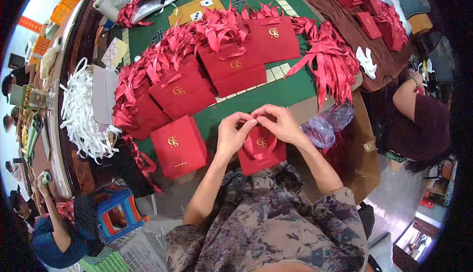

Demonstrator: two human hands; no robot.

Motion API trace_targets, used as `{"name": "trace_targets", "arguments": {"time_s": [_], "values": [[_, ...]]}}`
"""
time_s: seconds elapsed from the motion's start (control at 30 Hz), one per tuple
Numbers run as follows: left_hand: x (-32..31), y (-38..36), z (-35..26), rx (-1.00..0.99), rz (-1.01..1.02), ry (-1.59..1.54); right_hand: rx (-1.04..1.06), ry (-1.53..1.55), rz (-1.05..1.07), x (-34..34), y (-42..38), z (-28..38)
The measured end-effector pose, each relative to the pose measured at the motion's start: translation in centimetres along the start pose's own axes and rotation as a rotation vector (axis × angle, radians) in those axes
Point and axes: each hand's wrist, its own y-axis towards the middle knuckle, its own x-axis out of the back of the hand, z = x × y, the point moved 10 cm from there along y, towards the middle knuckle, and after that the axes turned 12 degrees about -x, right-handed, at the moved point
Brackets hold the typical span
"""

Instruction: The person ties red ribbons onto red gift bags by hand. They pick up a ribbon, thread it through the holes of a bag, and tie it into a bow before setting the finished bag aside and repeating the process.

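Head view: a red bag (273, 162) with a gold monogram (261, 142) ending in S is at the table's near edge, before the person's lap. The left hand (235, 129) and right hand (278, 126) pinch its top, thumbs against forefingers; whether on ribbon or paper, I cannot tell. Ribbon-topped bags (231, 67) with the same monogram crowd the green mat (295, 90), marked 南 (156, 36). Clear plastic (318, 131) lies by a cardboard box (367, 156).

Left hand (231, 133): my fingers (239, 117) curl in to meet the thumb (248, 127) in a pinch.
Right hand (283, 124): my fingers arch over, pinching too, thumb tips close together.
Left forearm (209, 186): bare, running back toward me and outward from that hand.
Right forearm (320, 167): bare, slanting back and outward from its hand.
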Motion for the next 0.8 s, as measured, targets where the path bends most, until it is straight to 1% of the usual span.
{"name": "trace_targets", "arguments": {"time_s": [0.03, 0.17, 0.27, 0.33, 0.47, 0.53, 0.57, 0.63, 0.67, 0.7, 0.77, 0.8], "values": [[-0.5, -0.1, 0.5, 0.055, 0.027, -0.157, -0.010, -0.026, 0.029, -0.3, -0.1, 0.2], [-0.6, -0.1, 0.7, 0.089, 0.019, -0.266, 0.046, 0.010, 0.007, -0.1, -0.4, 0.4], [-0.9, -0.3, 0.9, 0.142, 0.064, -0.330, 0.095, 0.035, 0.010, 0.2, -0.6, 1.1], [-1.3, -0.5, 1.0, 0.196, 0.087, -0.409, 0.078, 0.051, 0.071, 0.0, -0.6, 1.2], [-1.4, -0.4, 0.8, 0.196, 0.116, -0.431, 0.053, 0.015, 0.109, 0.4, -0.7, 1.5], [-2.3, -0.8, 0.6, 0.215, 0.187, -0.534, 0.038, 0.179, 0.240, -0.4, -0.4, 0.2], [-2.3, -0.9, 0.4, 0.214, 0.188, -0.532, 0.040, 0.180, 0.239, -0.5, -0.2, -0.4], [-1.6, -1.1, -1.0, 0.205, 0.133, -0.486, -0.018, 0.341, 0.153, 0.3, 0.2, -0.9], [-0.7, -1.0, -1.9, 0.140, 0.139, -0.396, 0.001, 0.310, 0.086, 1.5, 0.1, -0.7], [-0.3, -1.5, -1.9, 0.138, 0.140, -0.396, -0.016, 0.353, 0.059, 2.3, 0.3, -1.0], [-0.2, -2.7, -3.5, -0.031, 0.252, -0.405, -0.012, 0.404, -0.002, 4.2, 0.3, -1.0], [-0.3, -3.3, -3.5, -0.069, 0.314, -0.324, -0.046, 0.453, -0.029, 4.8, 0.3, -0.9]]}}
